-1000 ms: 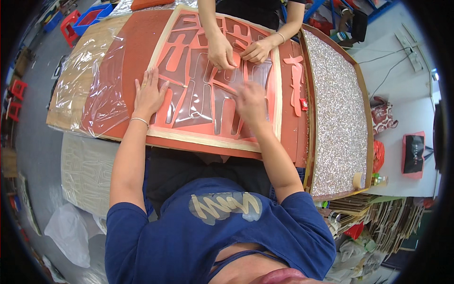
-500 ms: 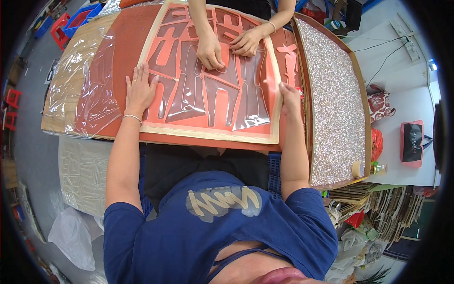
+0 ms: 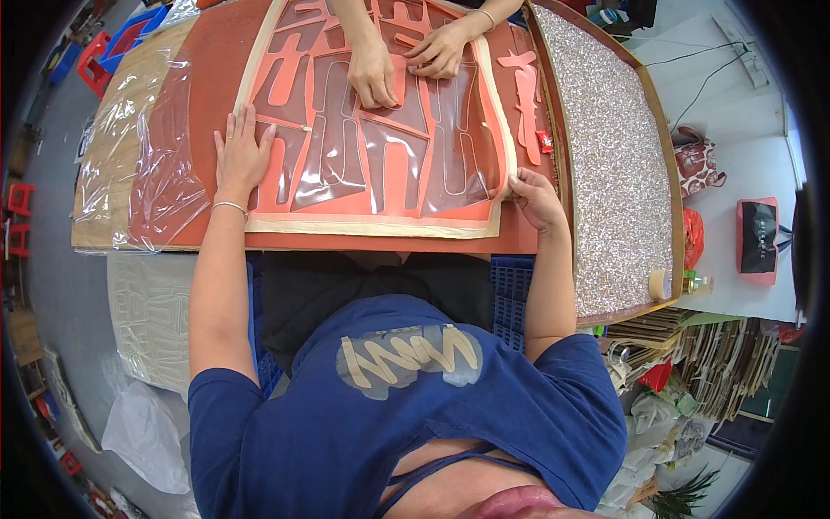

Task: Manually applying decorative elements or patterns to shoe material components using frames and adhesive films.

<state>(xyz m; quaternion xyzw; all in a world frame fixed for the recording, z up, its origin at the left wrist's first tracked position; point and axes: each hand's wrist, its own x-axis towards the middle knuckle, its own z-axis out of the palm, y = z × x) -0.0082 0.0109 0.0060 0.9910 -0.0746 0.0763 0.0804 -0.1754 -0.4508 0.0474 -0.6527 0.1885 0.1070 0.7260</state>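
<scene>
A coral-red sheet with cut-out shapes [image 3: 399, 173] and a pale tape-like border lies on the table, with clear plastic film showing through its openings. My left hand [image 3: 243, 154] rests flat on its left border, fingers stretched out. At the right border my right hand [image 3: 538, 197] pinches the sheet's edge, which is bent up a little there. Across the table, another person's two hands [image 3: 373, 73] work over the middle of the sheet; what their fingers touch is partly hidden.
Loose coral cut-off strips [image 3: 526, 104] and a small red packet [image 3: 544, 142] lie right of the sheet. Clear plastic film [image 3: 160, 164] covers the table's left end. A glittery panel [image 3: 605, 173] with a brown rim carries a tape roll [image 3: 659, 283] on the right.
My right hand has pulled the right border slightly outward and its edge now curls at the fingers. My left hand stays flat. The co-worker's hands have shifted little over the sheet.
</scene>
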